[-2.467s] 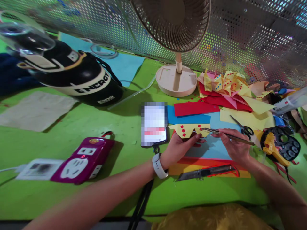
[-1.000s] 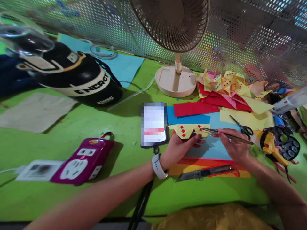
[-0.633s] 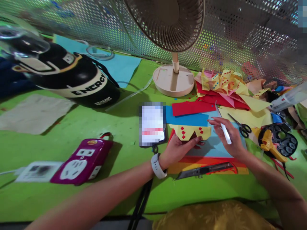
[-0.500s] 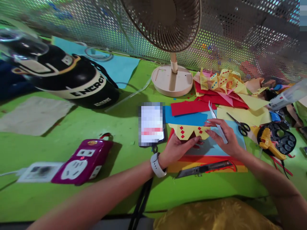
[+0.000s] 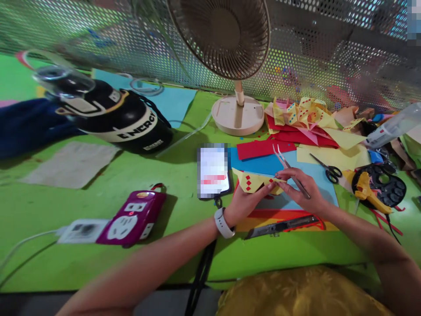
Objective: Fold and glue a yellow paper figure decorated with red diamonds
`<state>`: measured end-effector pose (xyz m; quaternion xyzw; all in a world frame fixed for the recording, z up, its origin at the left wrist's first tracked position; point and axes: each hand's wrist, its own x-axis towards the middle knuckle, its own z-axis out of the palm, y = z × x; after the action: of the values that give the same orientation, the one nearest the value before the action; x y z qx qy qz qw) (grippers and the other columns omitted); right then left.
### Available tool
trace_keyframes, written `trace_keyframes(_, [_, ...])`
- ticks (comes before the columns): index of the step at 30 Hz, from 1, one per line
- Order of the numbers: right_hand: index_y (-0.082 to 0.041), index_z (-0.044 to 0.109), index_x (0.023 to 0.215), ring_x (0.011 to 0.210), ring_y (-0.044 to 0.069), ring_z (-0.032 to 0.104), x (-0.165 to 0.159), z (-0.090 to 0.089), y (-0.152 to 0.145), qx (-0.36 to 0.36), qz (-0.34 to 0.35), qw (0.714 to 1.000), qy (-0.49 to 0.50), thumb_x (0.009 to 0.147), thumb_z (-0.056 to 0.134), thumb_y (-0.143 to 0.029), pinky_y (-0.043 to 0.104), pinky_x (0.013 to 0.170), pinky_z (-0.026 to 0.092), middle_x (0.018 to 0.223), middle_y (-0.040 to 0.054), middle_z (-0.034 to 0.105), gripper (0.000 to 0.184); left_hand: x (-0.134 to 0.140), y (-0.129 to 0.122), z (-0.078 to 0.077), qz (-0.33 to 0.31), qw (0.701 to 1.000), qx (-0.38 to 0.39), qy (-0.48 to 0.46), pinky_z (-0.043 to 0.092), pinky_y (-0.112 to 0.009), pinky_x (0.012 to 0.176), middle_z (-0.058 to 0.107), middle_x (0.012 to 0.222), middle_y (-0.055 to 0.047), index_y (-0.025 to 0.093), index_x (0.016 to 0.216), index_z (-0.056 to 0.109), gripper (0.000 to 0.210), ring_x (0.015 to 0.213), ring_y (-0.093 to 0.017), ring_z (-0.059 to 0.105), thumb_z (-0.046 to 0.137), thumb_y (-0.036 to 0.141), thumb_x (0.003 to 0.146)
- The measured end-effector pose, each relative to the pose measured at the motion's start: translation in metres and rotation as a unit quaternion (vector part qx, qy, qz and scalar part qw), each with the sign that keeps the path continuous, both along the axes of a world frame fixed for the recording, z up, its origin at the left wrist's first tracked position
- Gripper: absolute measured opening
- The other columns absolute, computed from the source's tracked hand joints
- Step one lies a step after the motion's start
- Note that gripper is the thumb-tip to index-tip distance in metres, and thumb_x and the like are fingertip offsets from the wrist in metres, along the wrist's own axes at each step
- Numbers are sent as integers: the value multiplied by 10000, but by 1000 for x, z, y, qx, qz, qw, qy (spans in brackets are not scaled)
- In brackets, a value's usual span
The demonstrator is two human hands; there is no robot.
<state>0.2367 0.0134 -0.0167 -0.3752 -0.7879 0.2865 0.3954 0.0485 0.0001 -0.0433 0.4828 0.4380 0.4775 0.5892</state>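
Pinched between the thumb and fingers of my left hand is a folded piece of yellow paper marked with red diamonds. My right hand has a pair of tweezers lying across its palm, tips pointing up and away. The thumb and a finger of that hand also touch the paper's right end. Beneath both hands lie stacked sheets of light blue paper and orange paper. A utility knife rests on the stack's near edge.
A phone lies left of the paper. Behind stand a fan and a pile of folded yellow paper. Scissors and a glue gun are at right. A black bottle and a purple power strip sit left.
The tweezers have turned in my right hand, their two tips now showing apart and further left. The yellow paper's right end is bent as right-hand fingers press it. The view has shifted slightly.
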Motion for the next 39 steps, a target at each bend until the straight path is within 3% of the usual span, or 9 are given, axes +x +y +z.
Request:
trace_keyframes(8, [-290,584,1183,929,153,669,0,1,-1,0,9,1000,3,927,554,-196,334,848,547,1008,21,699,274,-1,0,0,1,1000,6,23,620,-309,666,758,871,-82,155,844,671,333,703,-183,699,729,474,769])
trace_keyframes(11, [-288,588,1177,916,155,671,0,1,0,-5,0,1000,2,925,552,-204,338,845,550,1010,24,698,268,-3,1,0,-9,1000,-2,2,617,-306,670,762,914,-93,156,896,686,326,750,-196,711,749,448,764])
trace_keyframes(17, [-282,591,1151,880,156,675,6,13,3,-43,-22,999,20,914,562,-224,321,790,564,978,22,692,246,-5,1,0,-87,995,-3,-43,616,-343,746,757,1030,-133,158,1053,677,442,902,-254,728,816,400,710])
trace_keyframes(21, [-265,593,1148,864,154,672,9,11,9,-51,-24,998,22,915,556,-234,310,767,558,955,21,688,238,-5,1,-3,-74,996,-43,-32,615,-315,664,770,887,-117,142,959,698,368,759,-224,741,778,434,749])
trace_keyframes(27, [-246,583,1187,930,170,687,10,5,15,-47,-24,998,33,930,554,-278,338,835,550,992,37,703,260,-3,4,-7,-64,995,-57,-41,622,-306,650,776,841,-109,127,928,711,441,768,-239,749,795,502,712])
trace_keyframes(30, [-275,564,1238,1007,187,686,15,14,19,-29,-75,994,79,959,530,-375,385,917,537,1038,38,716,299,-3,4,-7,-49,997,-54,-36,627,-318,658,778,867,-122,123,925,708,452,770,-245,752,793,513,715])
trace_keyframes(33, [-293,536,1306,941,192,702,25,26,26,-23,-128,980,151,983,446,-494,428,935,535,959,19,731,391,-3,4,-6,-48,997,-56,-33,630,-325,656,778,885,-132,123,924,699,446,776,-250,754,790,510,720])
trace_keyframes(36, [-274,557,1312,822,182,703,36,35,31,-31,-122,971,203,995,346,-556,421,859,565,885,14,721,474,-2,4,-5,-47,997,-60,-32,630,-329,662,776,888,-136,124,911,689,429,791,-251,756,791,496,721])
trace_keyframes(39, [-259,650,1213,796,171,691,43,43,30,-47,-116,978,168,1001,301,-569,373,809,568,833,18,699,513,-2,4,-4,-45,997,-59,-27,632,-344,675,775,893,-142,123,909,689,417,800,-256,756,779,489,730])
